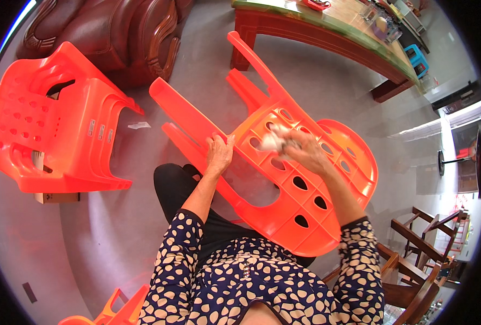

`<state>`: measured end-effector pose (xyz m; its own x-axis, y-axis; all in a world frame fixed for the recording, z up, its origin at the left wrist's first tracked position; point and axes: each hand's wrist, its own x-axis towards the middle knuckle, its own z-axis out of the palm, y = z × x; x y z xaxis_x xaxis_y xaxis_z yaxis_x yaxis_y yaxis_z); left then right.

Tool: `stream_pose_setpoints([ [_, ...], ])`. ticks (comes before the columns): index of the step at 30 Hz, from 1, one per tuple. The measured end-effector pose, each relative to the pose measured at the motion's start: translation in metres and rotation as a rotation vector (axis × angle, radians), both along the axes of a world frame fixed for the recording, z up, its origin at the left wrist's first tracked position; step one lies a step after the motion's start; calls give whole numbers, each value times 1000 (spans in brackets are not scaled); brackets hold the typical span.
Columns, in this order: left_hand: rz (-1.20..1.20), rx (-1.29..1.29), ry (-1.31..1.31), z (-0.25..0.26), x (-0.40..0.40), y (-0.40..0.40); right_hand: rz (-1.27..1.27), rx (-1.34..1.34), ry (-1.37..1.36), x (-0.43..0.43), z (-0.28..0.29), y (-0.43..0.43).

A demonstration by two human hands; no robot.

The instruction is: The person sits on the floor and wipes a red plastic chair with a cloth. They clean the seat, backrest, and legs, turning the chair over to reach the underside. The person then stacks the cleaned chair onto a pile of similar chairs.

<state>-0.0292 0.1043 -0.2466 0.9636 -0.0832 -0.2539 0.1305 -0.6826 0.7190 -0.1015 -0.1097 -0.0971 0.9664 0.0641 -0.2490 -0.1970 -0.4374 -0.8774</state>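
Note:
A red plastic armchair (273, 170) lies tipped in front of me, its ribbed underside facing up and its legs pointing to the upper left. My left hand (220, 152) grips the edge of the chair where a leg meets the seat. Over the ribbed surface with its drop-shaped holes, my right hand (303, 148) holds a crumpled whitish cloth (275, 138); both are blurred. Whether the cloth touches the plastic cannot be told.
Stacked red plastic chairs (73, 134) stand at the left, with a cardboard box (57, 198) behind them. A brown leather sofa (90, 32) is at the upper left, a green-edged table (305, 24) at the top. Wooden chairs (419, 243) stand at the lower right.

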Motion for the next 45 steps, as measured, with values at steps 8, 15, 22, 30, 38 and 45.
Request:
stream_pose_setpoints([
  [8, -191, 66, 9, -41, 12, 4, 147, -696, -554, 44, -122, 49],
  [15, -36, 28, 101, 2, 4, -11, 334, -954, -224, -5, -88, 30],
  [22, -73, 60, 86, -14, 6, -6, 353, -1155, -308, -83, -59, 5],
  [30, -62, -82, 8, -19, 0, -9, 234, -779, 69, -92, -8, -34],
  [38, 54, -258, 77, -15, -2, -17, 42, -627, -390, 25, -96, 65],
  [45, 174, -276, 233, 7, -3, -15, 376, -639, -94, 9, -78, 55],
])
